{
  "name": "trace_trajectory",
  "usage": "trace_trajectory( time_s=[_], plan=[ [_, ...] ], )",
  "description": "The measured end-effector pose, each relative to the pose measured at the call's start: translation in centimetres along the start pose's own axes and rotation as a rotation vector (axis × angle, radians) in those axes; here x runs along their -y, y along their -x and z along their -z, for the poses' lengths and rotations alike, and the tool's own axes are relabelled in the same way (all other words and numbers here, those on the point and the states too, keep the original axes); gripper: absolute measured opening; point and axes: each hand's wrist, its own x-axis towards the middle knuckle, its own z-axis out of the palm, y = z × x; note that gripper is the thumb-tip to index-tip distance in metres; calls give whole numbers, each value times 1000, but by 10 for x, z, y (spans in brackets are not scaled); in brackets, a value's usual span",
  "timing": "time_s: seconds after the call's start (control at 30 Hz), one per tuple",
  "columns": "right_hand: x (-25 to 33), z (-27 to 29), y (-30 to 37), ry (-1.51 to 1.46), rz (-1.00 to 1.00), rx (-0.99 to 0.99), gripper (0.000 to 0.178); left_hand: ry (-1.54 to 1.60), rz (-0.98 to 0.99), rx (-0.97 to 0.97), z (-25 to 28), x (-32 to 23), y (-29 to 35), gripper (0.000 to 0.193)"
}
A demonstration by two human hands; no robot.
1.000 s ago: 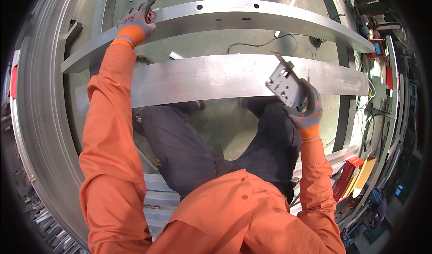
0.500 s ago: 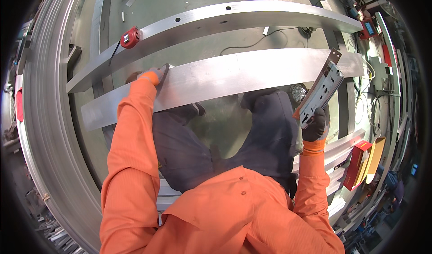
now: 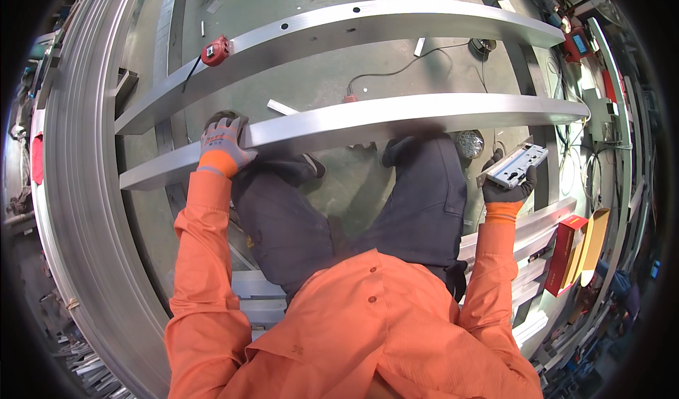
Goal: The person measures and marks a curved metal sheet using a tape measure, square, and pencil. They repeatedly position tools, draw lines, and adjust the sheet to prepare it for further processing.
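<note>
Gripping the near aluminium beam [image 3: 396,119] with your left hand [image 3: 221,143], you are curling gloved fingers over its top edge toward the 9 o'clock end, the hand clamped on the metal. Your right hand [image 3: 511,180] is closing around a metal lock body [image 3: 518,165], holding it just off the beam's 3 o'clock end, below and clear of it.

The beam is looking long, stiff and probably heavy for one hand; its brushed face is likely slippery, so you are better off taking it by the edges, as your left hand is doing, rather than the flat. The lock body is small, rigid and light enough for one hand; you are holding it by its lower end, leaving the face plate free.

The beam is showing a pale silver, slightly glossy skin running from 9 to 3 o'clock across your knees. A second aluminium beam [image 3: 396,18] is lying beyond it at 12 o'clock, with a red tape measure [image 3: 216,50] sitting on its left part.
</note>
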Motion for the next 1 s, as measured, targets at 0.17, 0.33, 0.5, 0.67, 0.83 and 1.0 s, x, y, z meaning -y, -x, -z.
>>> trace_trajectory(
  time_s=[0.17,0.33,0.5,0.67,0.83,1.0],
  plan=[
    [7,14,-10,-27,91,-144,63,-59,21,139,-2,-17,44,93],
    [7,27,-23,-111,85,-161,70,-44,-1,94,-29,-17,72,101],
    [0,37,-39,-173,27,-159,73,21,32,-37,-66,-17,79,101],
    [-13,18,-30,-163,21,-213,72,45,10,-155,-89,-16,76,92],
    [-12,19,-28,-137,47,-199,69,83,-17,-231,-101,-17,70,89],
    [-9,21,-16,-67,90,-99,72,64,28,-232,-105,-21,57,89]
  ],
)
